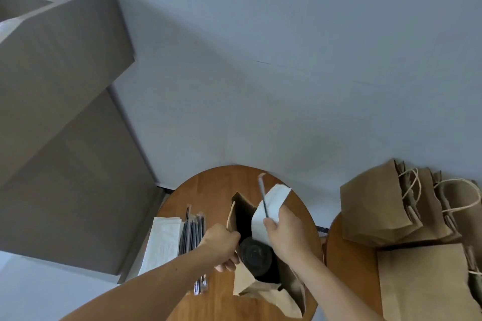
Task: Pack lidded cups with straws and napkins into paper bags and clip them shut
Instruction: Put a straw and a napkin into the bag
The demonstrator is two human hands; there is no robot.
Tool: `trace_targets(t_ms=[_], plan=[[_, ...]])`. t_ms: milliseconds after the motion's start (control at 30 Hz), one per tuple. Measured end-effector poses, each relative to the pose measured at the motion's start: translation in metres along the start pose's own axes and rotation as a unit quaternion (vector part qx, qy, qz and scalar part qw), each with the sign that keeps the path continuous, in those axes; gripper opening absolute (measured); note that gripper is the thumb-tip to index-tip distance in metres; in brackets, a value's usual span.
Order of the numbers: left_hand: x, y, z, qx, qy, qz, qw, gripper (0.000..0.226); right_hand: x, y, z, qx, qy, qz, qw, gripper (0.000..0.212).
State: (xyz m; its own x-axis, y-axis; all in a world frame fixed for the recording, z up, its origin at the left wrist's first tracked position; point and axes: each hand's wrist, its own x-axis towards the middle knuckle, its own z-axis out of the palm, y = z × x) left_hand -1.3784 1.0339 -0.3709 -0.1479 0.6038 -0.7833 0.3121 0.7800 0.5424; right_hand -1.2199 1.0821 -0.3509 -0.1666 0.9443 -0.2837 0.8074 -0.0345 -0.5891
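Your left hand [221, 245] pinches the bag [263, 292] rim open; with the right hand [284, 232] gripping napkin [273, 203] and straw [263, 195], slide both down beside the cup [254, 253], lower centre.

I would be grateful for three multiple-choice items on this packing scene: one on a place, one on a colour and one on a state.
1. Where is the cup?
A. on the floor
B. inside the open bag
C. on a shelf

2. What colour is the napkin in the right hand?
A. white
B. red
C. black

3. What is the left hand doing?
A. hanging idle
B. gripping the bag's edge
C. holding a clip

Answers:
1 B: the cup shows in the bag's mouth.
2 A: the napkin, held with a straw, is white.
3 B: its fingers curl round the rim.
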Motion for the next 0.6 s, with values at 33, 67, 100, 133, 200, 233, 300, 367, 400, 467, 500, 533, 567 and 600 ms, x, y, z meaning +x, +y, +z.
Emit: trace_targets(t_ms=[33, 67, 100, 133, 200, 233, 300, 367, 400, 467, 500, 533, 567, 600], plan=[[0.000, 0.000, 0.000, 0.001, -0.007, 0.004, 1.000, 0.033, -0.004, 0.001, 0.004, -0.006, -0.040, -0.016, 0.999, 0.008], [0.000, 0.000, 0.001, 0.003, -0.010, 0.008, 1.000, 0.033, -0.008, 0.003, 0.010, -0.012, -0.078, -0.027, 0.997, 0.005], [0.000, -0.001, 0.002, 0.006, -0.011, 0.010, 1.000, 0.033, -0.010, 0.004, 0.017, -0.021, -0.108, -0.031, 0.993, 0.004], [0.001, -0.002, 0.003, 0.005, -0.011, 0.012, 1.000, 0.033, -0.010, 0.006, 0.025, -0.028, -0.128, -0.030, 0.991, 0.004], [0.002, -0.005, 0.003, 0.000, -0.010, 0.013, 1.000, 0.034, -0.007, 0.014, 0.043, -0.025, -0.156, -0.007, 0.987, 0.006], [0.003, -0.007, 0.003, -0.001, -0.007, 0.015, 1.000, 0.035, -0.004, 0.019, 0.052, -0.011, -0.173, 0.016, 0.985, 0.007], [0.005, -0.011, -0.001, -0.004, 0.000, 0.019, 1.000, 0.037, 0.003, 0.030, 0.068, 0.036, -0.212, 0.069, 0.974, 0.013], [0.005, -0.015, -0.003, 0.001, 0.004, 0.029, 1.000, 0.037, 0.012, 0.041, 0.079, 0.072, -0.237, 0.108, 0.963, 0.019], [0.005, -0.017, -0.004, 0.009, 0.007, 0.036, 0.999, 0.037, 0.017, 0.048, 0.083, 0.079, -0.241, 0.123, 0.959, 0.020], [0.005, -0.021, -0.005, 0.022, 0.014, 0.044, 0.999, 0.035, 0.028, 0.059, 0.091, 0.073, -0.230, 0.152, 0.958, 0.022], [0.004, -0.022, -0.004, 0.027, 0.017, 0.045, 0.998, 0.034, 0.033, 0.063, 0.095, 0.071, -0.222, 0.171, 0.957, 0.024], [0.004, -0.023, -0.003, 0.031, 0.019, 0.047, 0.998, 0.034, 0.037, 0.067, 0.100, 0.064, -0.211, 0.187, 0.957, 0.026], [0.004, -0.023, -0.002, 0.035, 0.021, 0.050, 0.998, 0.034, 0.039, 0.069, 0.104, 0.045, -0.197, 0.194, 0.960, 0.026], [0.004, -0.023, -0.002, 0.040, 0.022, 0.054, 0.998, 0.035, 0.040, 0.071, 0.106, 0.016, -0.182, 0.187, 0.965, 0.024]])
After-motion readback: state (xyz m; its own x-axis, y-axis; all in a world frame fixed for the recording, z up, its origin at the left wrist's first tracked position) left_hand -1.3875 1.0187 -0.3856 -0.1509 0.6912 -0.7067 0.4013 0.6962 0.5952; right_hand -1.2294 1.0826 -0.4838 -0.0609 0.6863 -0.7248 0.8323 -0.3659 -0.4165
